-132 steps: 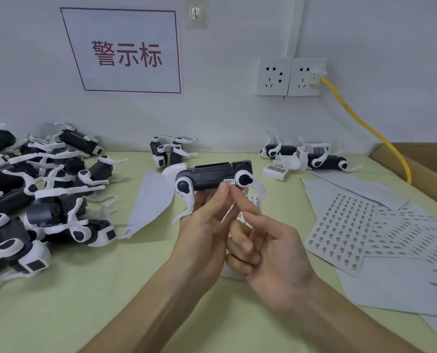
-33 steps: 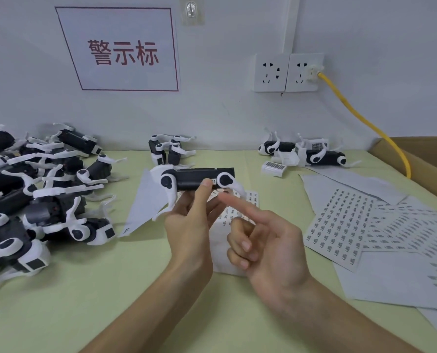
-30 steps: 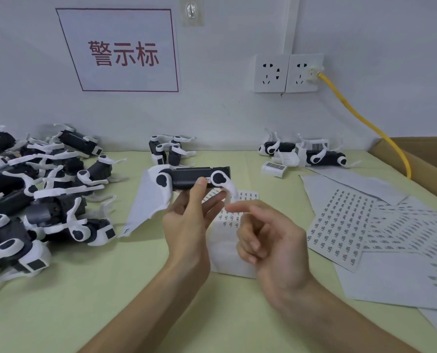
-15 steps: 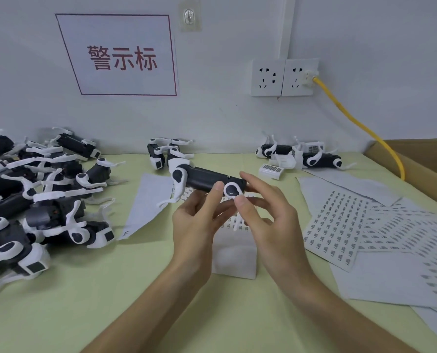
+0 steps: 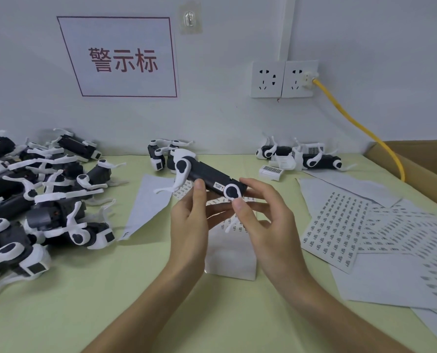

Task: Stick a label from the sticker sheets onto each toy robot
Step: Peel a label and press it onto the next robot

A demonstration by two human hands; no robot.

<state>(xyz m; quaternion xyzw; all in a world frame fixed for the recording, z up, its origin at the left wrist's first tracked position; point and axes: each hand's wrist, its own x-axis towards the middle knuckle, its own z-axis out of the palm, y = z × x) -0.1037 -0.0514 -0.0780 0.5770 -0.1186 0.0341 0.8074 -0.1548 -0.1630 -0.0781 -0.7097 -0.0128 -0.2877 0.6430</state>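
- Holding one toy robot (image 5: 207, 178) up off the tabletop (image 5: 141, 289), tilted, long black side toward the camera, probably so the label face can be seen and checked.
- Left hand (image 5: 189, 225) pinches the body from below, thumb on the near face and fingers behind; that carries the weight and frees the other hand.
- Right hand (image 5: 260, 220) closes on the near end, thumb just under the white hip disc, fingers wrapped over the far side. It looks like steadying or turning.
- A small white label (image 5: 218, 186) sits on the black side, right beside that disc. My read: this unit is labelled and is getting a last look.
- The sticker sheets (image 5: 339, 225) are fanned out on the right, near the right hand for the next peel. One more sheet (image 5: 227, 253) lies directly under the hands.
- A pile of robots (image 5: 41, 200) sits on the left, with a smaller group (image 5: 301, 159) at the back right near the wall; I can't tell which lot is finished.
- Likely next: put this one down and take another from a pile.
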